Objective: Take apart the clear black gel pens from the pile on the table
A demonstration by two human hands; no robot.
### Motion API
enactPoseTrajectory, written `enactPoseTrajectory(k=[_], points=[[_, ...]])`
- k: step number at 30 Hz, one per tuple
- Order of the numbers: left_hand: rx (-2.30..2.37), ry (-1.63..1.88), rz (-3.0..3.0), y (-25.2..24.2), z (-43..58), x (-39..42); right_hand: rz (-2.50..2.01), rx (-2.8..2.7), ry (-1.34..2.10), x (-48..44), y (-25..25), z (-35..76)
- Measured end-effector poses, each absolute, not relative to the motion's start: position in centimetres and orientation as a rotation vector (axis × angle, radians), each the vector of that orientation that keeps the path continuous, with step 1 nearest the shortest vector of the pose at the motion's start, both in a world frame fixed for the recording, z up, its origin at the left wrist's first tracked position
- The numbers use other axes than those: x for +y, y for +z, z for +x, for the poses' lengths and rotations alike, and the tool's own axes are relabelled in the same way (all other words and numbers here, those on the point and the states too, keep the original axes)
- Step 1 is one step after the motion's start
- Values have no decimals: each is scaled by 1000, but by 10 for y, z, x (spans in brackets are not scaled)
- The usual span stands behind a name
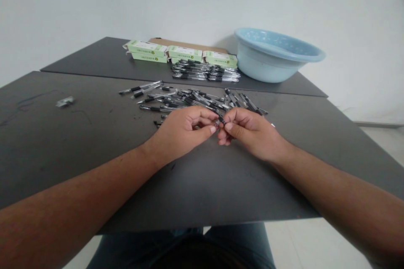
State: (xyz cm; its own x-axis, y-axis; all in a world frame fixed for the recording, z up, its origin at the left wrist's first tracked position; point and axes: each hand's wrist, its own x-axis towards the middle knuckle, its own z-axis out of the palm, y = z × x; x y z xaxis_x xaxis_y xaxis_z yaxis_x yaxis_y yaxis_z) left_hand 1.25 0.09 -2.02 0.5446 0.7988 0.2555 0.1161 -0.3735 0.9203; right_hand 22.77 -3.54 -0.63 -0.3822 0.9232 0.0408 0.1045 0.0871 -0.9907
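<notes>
My left hand (186, 128) and my right hand (249, 130) meet above the middle of the table. Between their fingertips is a gel pen (222, 119), of which only a short black part shows; the rest is hidden by the fingers. The right thumb and forefinger pinch this black part. The left fingers are curled, with thumb and forefinger close together at its other side. Just beyond both hands lies a loose heap of clear gel pens with black grips (189, 98), pointing in various directions.
Behind the heap, more pens (205, 71) lie stacked in neat rows against green-and-white boxes (148, 51). A light blue basin (268, 65) stands at the back right. A small crumpled clear piece (65, 101) lies at left on the dark table (202, 189). A wall rises behind.
</notes>
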Motion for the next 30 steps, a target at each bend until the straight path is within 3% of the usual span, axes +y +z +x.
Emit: enactPoseTrajectory(k=[18,30], points=[[828,977,2202,-11,9,0,-1090,-1823,1177,-35,-6,230],[851,868,2071,-11,8,0,-1069,-1632,1332,-35,-6,225]])
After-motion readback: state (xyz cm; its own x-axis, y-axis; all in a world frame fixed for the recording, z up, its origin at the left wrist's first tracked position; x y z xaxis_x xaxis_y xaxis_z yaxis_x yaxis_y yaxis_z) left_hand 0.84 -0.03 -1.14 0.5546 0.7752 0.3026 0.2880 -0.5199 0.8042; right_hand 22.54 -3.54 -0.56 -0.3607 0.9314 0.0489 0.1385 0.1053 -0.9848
